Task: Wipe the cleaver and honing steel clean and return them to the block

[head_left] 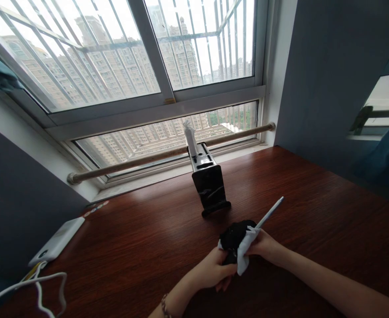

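Observation:
Both my hands meet low in the middle of the head view, over a dark wooden table (pixel 141 247). My left hand (pixel 214 270) is closed on a crumpled black cloth (pixel 234 236). My right hand (pixel 263 245) grips a handle wrapped in white paper or cloth (pixel 245 251); from it a thin pale blade (pixel 270 213) points up and to the right. The black cloth touches the wrapped handle. Just beyond the hands stands a black knife block (pixel 210 187) with another white-wrapped handle (pixel 190 138) sticking out of its top.
A white power bank (pixel 58 241) with a white cable (pixel 38 287) lies at the table's left edge. A wooden rod (pixel 141 160) runs along the windowsill behind the block. Grey walls close in on the left and right.

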Available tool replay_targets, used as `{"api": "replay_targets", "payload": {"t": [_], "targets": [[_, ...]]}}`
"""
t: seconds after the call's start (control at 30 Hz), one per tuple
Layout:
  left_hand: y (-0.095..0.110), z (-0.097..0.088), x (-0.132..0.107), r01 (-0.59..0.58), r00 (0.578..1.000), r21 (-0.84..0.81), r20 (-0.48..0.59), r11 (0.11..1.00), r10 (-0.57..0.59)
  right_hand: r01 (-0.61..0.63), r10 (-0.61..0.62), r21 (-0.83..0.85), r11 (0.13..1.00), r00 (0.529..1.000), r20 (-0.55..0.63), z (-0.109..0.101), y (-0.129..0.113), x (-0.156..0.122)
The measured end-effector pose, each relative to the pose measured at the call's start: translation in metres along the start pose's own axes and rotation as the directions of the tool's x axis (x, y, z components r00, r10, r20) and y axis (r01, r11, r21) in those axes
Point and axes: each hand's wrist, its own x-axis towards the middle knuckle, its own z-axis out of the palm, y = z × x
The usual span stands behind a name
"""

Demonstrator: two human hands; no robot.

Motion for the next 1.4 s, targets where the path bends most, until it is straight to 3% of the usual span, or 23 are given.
{"api": "replay_targets", "payload": {"t": [0.8, 1.4], "targets": [[-0.007, -0.002, 0.003, -0.017, 1.0, 0.009, 0.015, 1.0, 0.017, -0.058, 0.061, 0.056, 0.997, 0.997, -0.048, 0.001, 0.0, 0.0], [-0.011, -0.002, 0.004, -0.022, 1.0, -0.006, 0.004, 1.0, 0.022, -0.013, 0.014, 0.041, 0.999, 1.0, -0.006, -0.002, 0.005, 0.0]]}}
